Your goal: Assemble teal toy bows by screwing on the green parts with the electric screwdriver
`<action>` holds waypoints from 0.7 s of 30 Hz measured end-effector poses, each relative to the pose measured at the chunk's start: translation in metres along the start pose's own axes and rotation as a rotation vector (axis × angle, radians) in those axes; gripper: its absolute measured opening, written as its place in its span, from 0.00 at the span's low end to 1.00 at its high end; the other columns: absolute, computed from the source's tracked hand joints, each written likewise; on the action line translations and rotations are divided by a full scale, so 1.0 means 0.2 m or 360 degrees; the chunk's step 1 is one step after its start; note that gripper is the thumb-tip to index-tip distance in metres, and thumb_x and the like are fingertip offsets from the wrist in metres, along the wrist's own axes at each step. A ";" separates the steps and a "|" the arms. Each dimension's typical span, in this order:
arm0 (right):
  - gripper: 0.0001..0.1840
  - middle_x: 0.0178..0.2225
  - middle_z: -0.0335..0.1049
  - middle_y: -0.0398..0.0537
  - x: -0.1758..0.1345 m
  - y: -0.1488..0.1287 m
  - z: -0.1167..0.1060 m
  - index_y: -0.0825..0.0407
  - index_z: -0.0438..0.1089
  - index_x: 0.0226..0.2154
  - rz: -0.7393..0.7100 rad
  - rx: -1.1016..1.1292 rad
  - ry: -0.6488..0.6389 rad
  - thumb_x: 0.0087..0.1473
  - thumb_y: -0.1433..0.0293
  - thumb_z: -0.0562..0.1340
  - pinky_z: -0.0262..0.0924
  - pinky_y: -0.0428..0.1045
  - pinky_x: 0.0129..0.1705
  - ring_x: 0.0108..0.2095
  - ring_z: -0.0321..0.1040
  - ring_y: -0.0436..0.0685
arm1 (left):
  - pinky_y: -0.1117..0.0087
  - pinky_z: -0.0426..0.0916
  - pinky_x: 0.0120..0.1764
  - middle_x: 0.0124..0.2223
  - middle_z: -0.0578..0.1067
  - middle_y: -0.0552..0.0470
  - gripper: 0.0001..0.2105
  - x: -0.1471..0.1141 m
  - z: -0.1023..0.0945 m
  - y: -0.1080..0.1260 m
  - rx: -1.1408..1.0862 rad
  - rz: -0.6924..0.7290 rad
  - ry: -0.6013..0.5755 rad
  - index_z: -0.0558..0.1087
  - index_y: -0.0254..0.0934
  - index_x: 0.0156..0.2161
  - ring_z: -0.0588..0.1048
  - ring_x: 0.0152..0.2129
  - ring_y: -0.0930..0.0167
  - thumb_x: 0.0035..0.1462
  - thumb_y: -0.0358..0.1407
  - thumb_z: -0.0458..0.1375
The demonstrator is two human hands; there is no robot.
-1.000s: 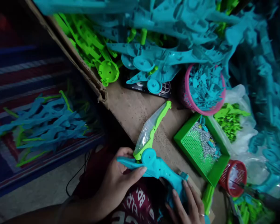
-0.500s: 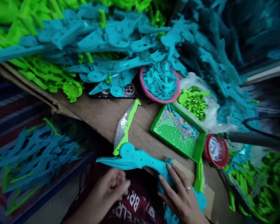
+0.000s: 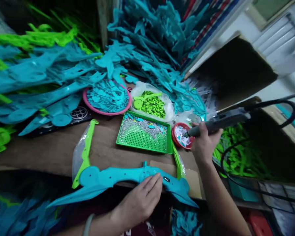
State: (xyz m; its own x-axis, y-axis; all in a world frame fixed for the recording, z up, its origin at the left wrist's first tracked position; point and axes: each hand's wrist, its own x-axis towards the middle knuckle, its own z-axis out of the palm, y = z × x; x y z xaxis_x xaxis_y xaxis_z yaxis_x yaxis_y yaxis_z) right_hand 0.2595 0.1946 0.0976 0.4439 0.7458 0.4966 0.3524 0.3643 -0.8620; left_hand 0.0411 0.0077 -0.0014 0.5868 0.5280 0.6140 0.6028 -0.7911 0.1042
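Observation:
A blue plastic toy bow (image 3: 127, 175) lies along the table's near edge, with green limbs (image 3: 85, 160) rising from both sides and clear plastic on them. My left hand (image 3: 145, 196) is closed over its middle right part, fingers together; the thumb is hidden. Just right of those fingertips is a small dark slot in the bow. My right hand (image 3: 205, 144) is wrapped round a grey electric screwdriver (image 3: 218, 121), whose tip points left over a red basket (image 3: 180, 144) of small white pieces. Beyond the bow stands a green perforated tray (image 3: 142, 144) with many small metal screws.
A pink-rimmed bowl (image 3: 108, 114) holds small blue parts, beside a clear bag (image 3: 168, 106) of green parts. Blue pieces (image 3: 157, 29) are heaped behind. The screwdriver's black cable (image 3: 223, 164) loops down at right, near a box of green parts (image 3: 232, 147).
The view has swung right. My right hand has left the bow and taken hold of the screwdriver. My left hand has come from in front of the bow onto it.

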 end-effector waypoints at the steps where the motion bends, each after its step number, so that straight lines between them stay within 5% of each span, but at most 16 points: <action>1: 0.22 0.37 0.68 0.40 0.01 -0.02 0.04 0.48 0.58 0.42 0.0039 0.0155 0.0049 0.50 0.63 0.68 0.70 0.56 0.46 0.34 0.76 0.55 | 0.54 0.56 0.65 0.61 0.72 0.37 0.18 -0.02 0.00 -0.01 -0.0005 -0.0041 0.0031 0.72 0.25 0.57 0.67 0.60 0.56 0.64 0.30 0.53; 6: 0.20 0.27 0.70 0.37 -0.09 -0.18 0.27 0.48 0.60 0.45 0.0337 0.0582 -0.0148 0.52 0.62 0.63 0.70 0.51 0.35 0.28 0.73 0.52 | 0.53 0.53 0.68 0.63 0.69 0.34 0.20 -0.07 -0.07 -0.08 -0.0024 -0.0109 -0.0036 0.69 0.22 0.59 0.66 0.62 0.54 0.64 0.28 0.51; 13: 0.20 0.18 0.57 0.31 -0.37 -0.12 0.80 0.46 0.63 0.48 0.0208 0.0811 -0.0787 0.55 0.58 0.62 0.63 0.48 0.21 0.16 0.57 0.48 | 0.58 0.59 0.65 0.59 0.74 0.40 0.20 -0.06 -0.06 -0.11 -0.0074 -0.0036 0.0063 0.72 0.24 0.56 0.71 0.59 0.59 0.63 0.27 0.48; 21: 0.23 0.18 0.54 0.31 -0.44 -0.04 0.86 0.44 0.60 0.49 0.0239 0.0748 -0.0901 0.52 0.56 0.61 0.59 0.47 0.19 0.15 0.54 0.48 | 0.60 0.61 0.64 0.58 0.75 0.43 0.19 -0.10 -0.01 -0.08 -0.0163 -0.0197 0.0168 0.74 0.27 0.56 0.71 0.58 0.60 0.64 0.29 0.49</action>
State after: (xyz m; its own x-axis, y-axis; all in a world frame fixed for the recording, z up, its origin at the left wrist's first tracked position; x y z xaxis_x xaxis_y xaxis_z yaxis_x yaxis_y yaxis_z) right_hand 0.0762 0.2225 0.0428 -0.0768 0.9330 0.3516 -0.1236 0.3410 -0.9319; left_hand 0.0186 0.0083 -0.0133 0.4485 0.5922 0.6694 0.6056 -0.7522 0.2597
